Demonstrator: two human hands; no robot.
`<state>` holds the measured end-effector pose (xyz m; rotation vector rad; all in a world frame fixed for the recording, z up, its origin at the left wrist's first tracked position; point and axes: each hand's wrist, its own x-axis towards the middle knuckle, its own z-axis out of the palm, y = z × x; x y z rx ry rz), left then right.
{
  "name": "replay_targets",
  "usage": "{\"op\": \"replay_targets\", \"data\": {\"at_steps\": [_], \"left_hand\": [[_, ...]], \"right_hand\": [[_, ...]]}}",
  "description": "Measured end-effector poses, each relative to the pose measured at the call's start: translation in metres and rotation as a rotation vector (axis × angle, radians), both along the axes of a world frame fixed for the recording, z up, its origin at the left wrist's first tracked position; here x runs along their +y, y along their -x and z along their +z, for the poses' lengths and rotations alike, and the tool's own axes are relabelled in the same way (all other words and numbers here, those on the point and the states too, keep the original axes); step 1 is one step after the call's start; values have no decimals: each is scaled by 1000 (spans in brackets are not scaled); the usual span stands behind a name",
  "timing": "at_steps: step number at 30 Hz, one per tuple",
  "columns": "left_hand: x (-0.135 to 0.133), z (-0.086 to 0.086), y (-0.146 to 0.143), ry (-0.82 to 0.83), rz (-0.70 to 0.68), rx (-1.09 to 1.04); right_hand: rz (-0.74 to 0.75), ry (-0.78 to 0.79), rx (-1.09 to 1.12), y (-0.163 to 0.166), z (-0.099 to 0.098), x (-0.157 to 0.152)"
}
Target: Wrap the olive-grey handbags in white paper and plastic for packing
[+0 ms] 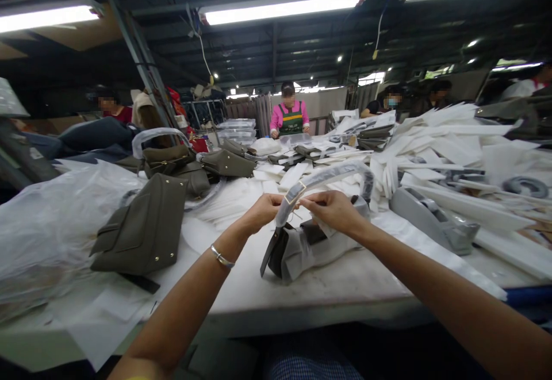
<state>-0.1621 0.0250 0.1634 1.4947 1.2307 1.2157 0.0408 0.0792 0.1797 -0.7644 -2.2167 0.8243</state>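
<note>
A dark handbag (297, 250), partly wrapped in white foam sheet, stands on the white worktable (267, 288) in front of me. Its strap (336, 176), sleeved in translucent white wrap, arcs up over it. My left hand (263, 210) pinches the near end of the wrapped strap, a bangle on its wrist. My right hand (334, 210) is closed on the same strap end just to the right, fingers pressing the wrap. The two hands almost touch above the bag.
An olive-grey handbag (142, 227) lies to my left beside crumpled clear plastic (47, 225). More olive bags (207, 164) sit farther back. Piles of white foam sheets (435, 144) and a grey tape dispenser (435, 219) lie right. A person in pink (290, 116) and others work across the table.
</note>
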Motion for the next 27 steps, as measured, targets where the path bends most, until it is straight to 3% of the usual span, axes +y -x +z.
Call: {"op": "replay_targets", "data": {"at_steps": [6,10,18,22,27], "left_hand": [[-9,-11,11,14,56,-212],[-28,-17,22,13,86,-450],[-59,-42,20,-98,61,-905],[-57,-46,11,-107,54,-893],[-60,-44,6,-149,53,-796]], "right_hand": [[40,39,-34,-11,-3,-2],[45,21,-54,-24,-16,-13],[-25,-183,343,-27,-58,-58],[13,-202,479,-16,-56,-69],[-49,-210,470,-6,-63,-67]]}}
